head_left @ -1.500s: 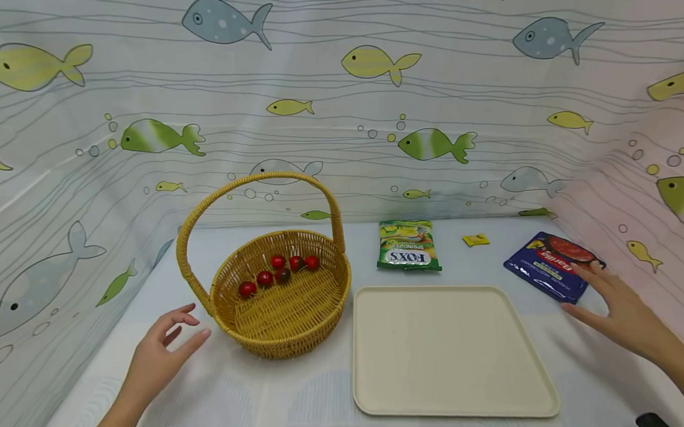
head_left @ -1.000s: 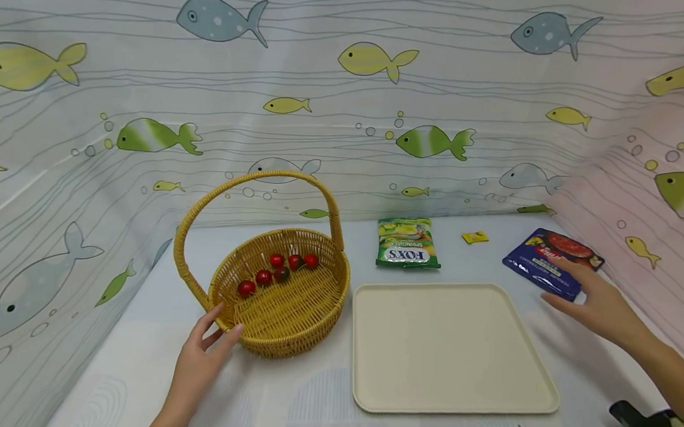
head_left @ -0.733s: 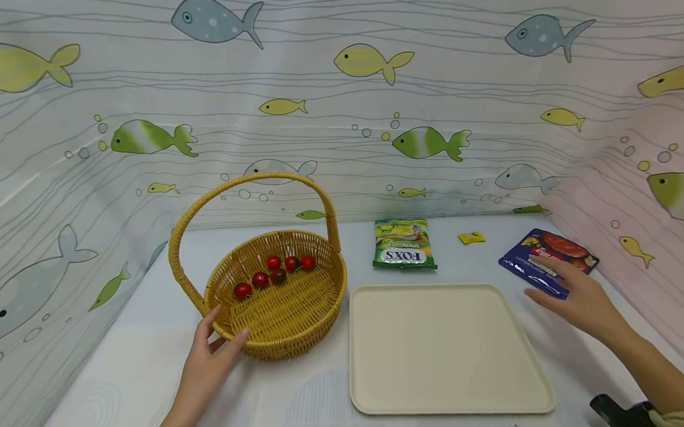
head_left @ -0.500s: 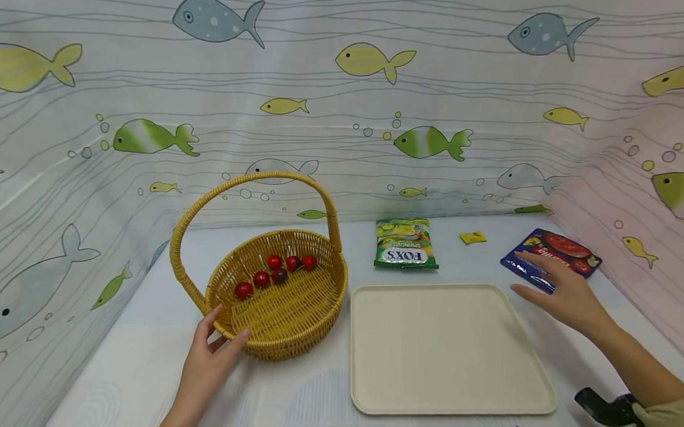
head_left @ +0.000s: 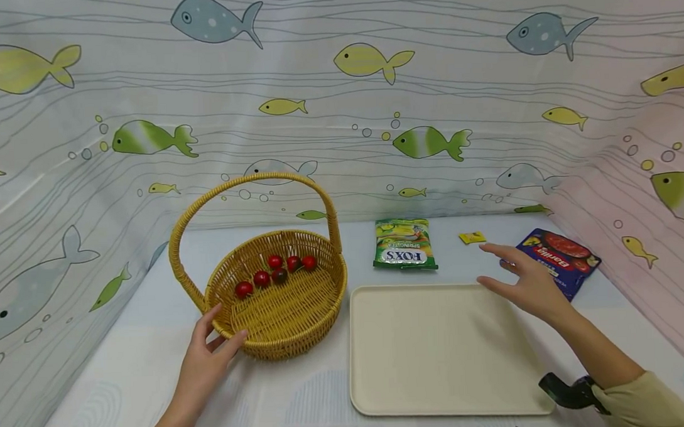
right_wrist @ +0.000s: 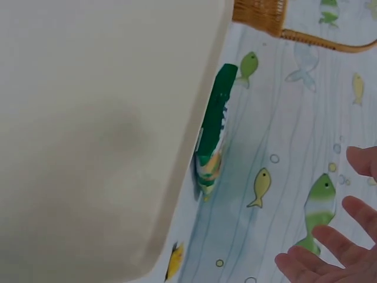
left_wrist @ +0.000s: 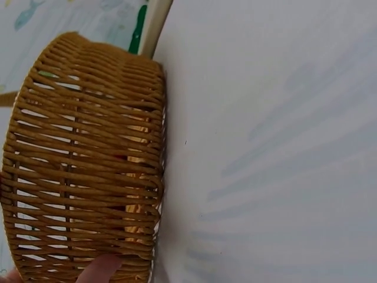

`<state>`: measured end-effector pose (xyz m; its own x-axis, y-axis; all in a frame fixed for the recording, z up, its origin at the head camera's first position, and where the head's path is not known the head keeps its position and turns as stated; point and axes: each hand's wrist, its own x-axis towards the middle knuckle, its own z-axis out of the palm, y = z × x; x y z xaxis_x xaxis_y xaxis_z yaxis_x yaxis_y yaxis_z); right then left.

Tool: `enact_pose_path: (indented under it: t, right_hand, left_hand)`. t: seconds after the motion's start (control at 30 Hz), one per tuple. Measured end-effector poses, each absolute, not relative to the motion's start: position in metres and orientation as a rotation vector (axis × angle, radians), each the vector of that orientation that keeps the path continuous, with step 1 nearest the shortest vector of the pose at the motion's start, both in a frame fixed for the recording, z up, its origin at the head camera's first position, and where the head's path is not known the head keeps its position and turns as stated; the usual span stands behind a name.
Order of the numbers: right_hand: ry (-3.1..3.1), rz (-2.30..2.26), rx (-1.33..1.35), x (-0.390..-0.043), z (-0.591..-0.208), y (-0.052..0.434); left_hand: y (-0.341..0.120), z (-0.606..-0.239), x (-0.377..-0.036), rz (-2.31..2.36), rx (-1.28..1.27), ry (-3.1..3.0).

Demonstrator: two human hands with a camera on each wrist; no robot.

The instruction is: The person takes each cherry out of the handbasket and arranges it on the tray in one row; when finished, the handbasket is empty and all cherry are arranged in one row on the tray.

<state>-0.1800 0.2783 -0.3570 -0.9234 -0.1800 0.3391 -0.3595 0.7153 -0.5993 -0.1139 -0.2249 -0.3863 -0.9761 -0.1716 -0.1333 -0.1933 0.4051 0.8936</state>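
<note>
Golden-brown wicker meets the fingers of the left hand [head_left: 204,363], set wide, thumb apart from index finger, against the near left side of a round basket [head_left: 284,350]. In the left wrist view the thumb tip touches the basket's woven outer wall. The fingers of the right hand [head_left: 528,285] are also spread wide, in the air above the far right corner of a cream tray [head_left: 437,361], on which a soft shadow falls. A black fitting [head_left: 571,391] sits at the right wrist, next to a beige sleeve [head_left: 645,398].

The basket stands upright on a white desk [head_left: 294,397], its tall handle arching over it. Six cherries [head_left: 279,276], one much darker than the rest, lie inside, towards the far left. Just right of the basket is the tray, lying flat. Beyond the tray's far edge lies a green and yellow Fox's packet [head_left: 404,254], its lettering upside down. To its right is a tiny yellow packet [head_left: 472,237], near the right fingertips. Farther right lies a blue Barilla pouch [head_left: 570,262], partly hidden by the right hand. Behind everything hangs a pale backdrop [head_left: 328,138] printed with green, yellow and blue fish.
</note>
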Motion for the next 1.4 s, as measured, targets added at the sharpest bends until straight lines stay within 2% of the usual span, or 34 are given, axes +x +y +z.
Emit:
enact_pose_path:
  t: [1.4]
  right_hand:
    - [-2.510,1.414,0.916,-0.213,-0.330,0.152]
  left_hand:
    - [-0.230,-0.387,-0.120,1.755,-0.345,2.539]
